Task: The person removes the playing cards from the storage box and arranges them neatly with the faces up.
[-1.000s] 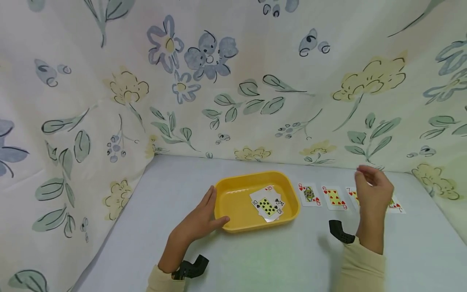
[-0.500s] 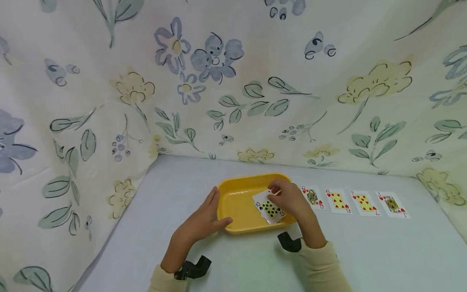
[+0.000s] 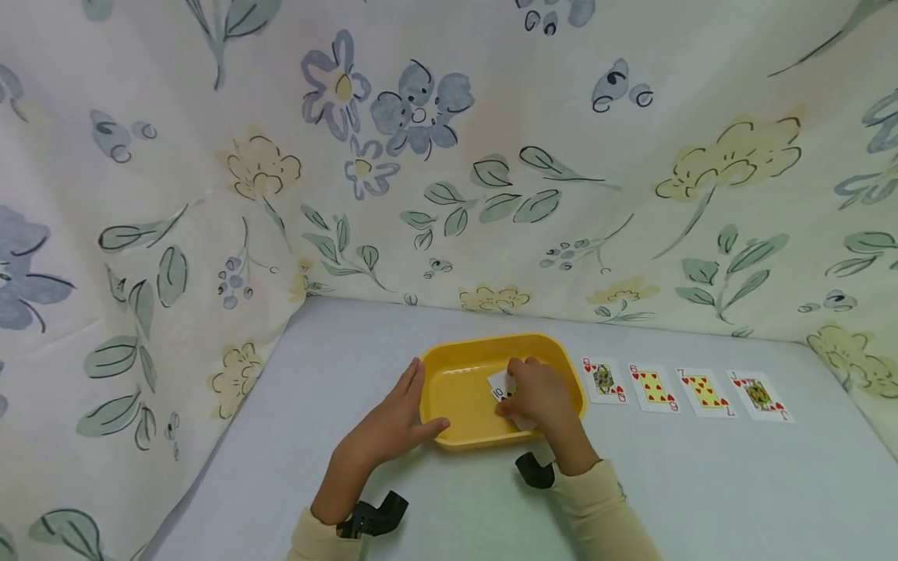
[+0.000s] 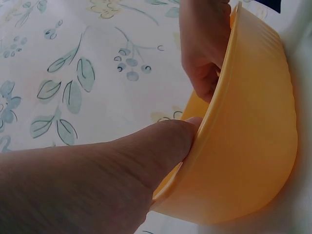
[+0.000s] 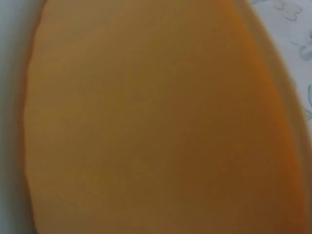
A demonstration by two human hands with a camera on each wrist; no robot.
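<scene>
Against the left side of the yellow tray (image 3: 456,446) rests my left hand (image 3: 386,425), fingers straight, thumb at the front rim. The left wrist view shows its thumb over the tray rim (image 4: 214,112). My right hand (image 3: 543,397) reaches into the right part of the tray, thumb and fingertips curled at the edges of a small pile of playing cards (image 3: 499,385). A black ten shows at the pile's corner; the hand covers most of it. In the right wrist view, the tray's outer wall (image 5: 146,117) fills the picture and hides the hand.
Right of the tray, a row of face-up cards lies on the white table: a queen (image 3: 603,380), a six (image 3: 655,388), a seven (image 3: 706,393) and a jack (image 3: 761,396), all hearts. A floral cloth (image 3: 449,257) hangs behind.
My right hand has moved left from above the card row into the tray and lowered onto the pile. My left hand has stayed at the tray.
</scene>
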